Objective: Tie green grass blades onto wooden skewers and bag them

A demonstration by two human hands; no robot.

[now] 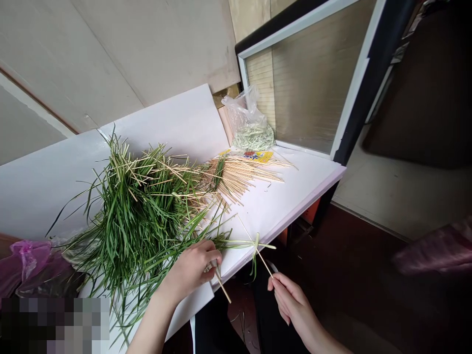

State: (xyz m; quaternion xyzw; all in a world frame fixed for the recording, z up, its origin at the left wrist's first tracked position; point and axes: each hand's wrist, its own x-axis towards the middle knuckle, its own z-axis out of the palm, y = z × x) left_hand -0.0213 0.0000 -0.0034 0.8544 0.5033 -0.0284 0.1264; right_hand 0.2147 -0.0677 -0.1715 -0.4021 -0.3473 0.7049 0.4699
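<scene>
My right hand (pixel 291 302) pinches the lower end of a thin bamboo skewer (pixel 264 260), which slants up and left over the table edge. Pale-green chive stalks (pixel 266 245) are crossed on this skewer, and a green leaf end hangs below it. My left hand (pixel 195 268) is closed at the edge of the chive pile. A wooden skewer (pixel 223 288) sticks out under its fingers toward the lower right; whether it also grips chives is hidden. The large heap of long green chives (pixel 140 221) lies just beyond my left hand.
Many bamboo skewers (pixel 236 179) lie fanned out on the white table (pixel 295 177). Behind them stands a clear plastic bag (pixel 254 132) of pale-green pieces, beside a framed glass panel (pixel 309 73). A purple plastic bag (pixel 29 255) sits at the left.
</scene>
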